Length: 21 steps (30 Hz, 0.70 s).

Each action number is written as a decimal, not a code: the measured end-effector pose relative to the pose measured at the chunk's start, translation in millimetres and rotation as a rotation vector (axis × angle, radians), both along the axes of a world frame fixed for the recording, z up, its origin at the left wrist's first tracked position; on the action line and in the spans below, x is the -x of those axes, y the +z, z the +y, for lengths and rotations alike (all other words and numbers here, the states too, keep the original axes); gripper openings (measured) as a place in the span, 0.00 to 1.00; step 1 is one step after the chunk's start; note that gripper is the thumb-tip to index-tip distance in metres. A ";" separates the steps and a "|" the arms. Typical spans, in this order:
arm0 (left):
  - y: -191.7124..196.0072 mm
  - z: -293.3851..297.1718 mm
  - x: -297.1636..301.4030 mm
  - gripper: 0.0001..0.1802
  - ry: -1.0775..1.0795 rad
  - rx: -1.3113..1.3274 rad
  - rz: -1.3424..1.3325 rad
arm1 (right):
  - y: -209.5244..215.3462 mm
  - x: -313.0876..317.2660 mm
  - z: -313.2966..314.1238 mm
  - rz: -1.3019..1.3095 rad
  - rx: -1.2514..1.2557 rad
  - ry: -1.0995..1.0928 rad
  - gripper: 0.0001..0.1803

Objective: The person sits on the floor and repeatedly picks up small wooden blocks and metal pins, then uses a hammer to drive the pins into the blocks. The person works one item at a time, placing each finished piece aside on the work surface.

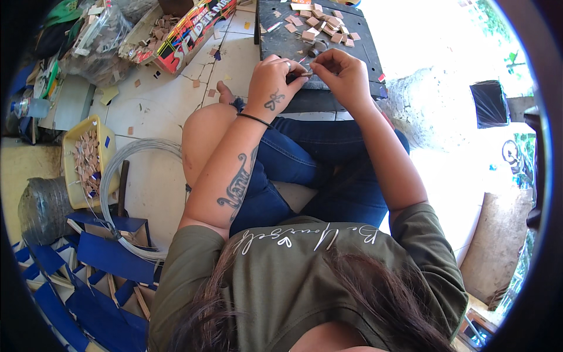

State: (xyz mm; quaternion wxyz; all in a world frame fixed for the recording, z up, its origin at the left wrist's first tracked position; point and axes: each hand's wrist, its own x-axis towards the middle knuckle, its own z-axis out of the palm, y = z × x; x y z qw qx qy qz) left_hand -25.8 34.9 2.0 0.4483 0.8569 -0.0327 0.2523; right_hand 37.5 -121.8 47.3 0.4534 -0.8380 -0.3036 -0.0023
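Over the near part of a low dark board (352, 56), my left hand (271, 85) pinches a small flat brown wooden piece (307, 74) between thumb and fingers. My right hand (346, 73) meets it from the other side, thumb and forefinger pressed together at the piece's edge. Whatever sits in that right pinch is too small to name. Just beyond my fingertips lies a dark metal tool head (318, 48), perhaps a hammer's. Farther back on the board is a loose heap of small square wooden tiles (328, 24).
To the left stand a printed cardboard box (182, 41) with wooden bits and a yellow tub (69, 149) of small pieces. A coil of grey wire (111, 176) lies near blue-covered wooden frames (111, 258). Scraps dot the tiled floor (158, 111). My crossed legs (305, 144) are before the board.
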 end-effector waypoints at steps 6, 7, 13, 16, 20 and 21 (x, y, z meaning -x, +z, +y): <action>0.3 -0.3 0.9 0.07 0.005 0.012 -0.018 | -0.5 0.4 0.8 -0.050 -0.003 0.023 0.07; 0.4 -0.3 1.0 0.07 0.008 0.016 -0.008 | -0.5 0.5 1.0 -0.071 -0.001 0.029 0.07; 1.8 -0.1 1.3 0.07 0.008 0.012 0.005 | 0.5 1.8 1.0 -0.115 0.018 0.031 0.07; 1.9 0.2 1.6 0.07 0.010 0.001 0.002 | 0.5 1.5 1.0 -0.102 0.007 0.033 0.07; 1.8 0.0 1.5 0.07 0.008 -0.001 -0.019 | 0.2 0.5 1.0 -0.100 0.013 0.040 0.07; 1.8 0.0 1.4 0.07 0.009 -0.002 -0.020 | 0.1 0.3 1.1 -0.099 0.014 0.038 0.08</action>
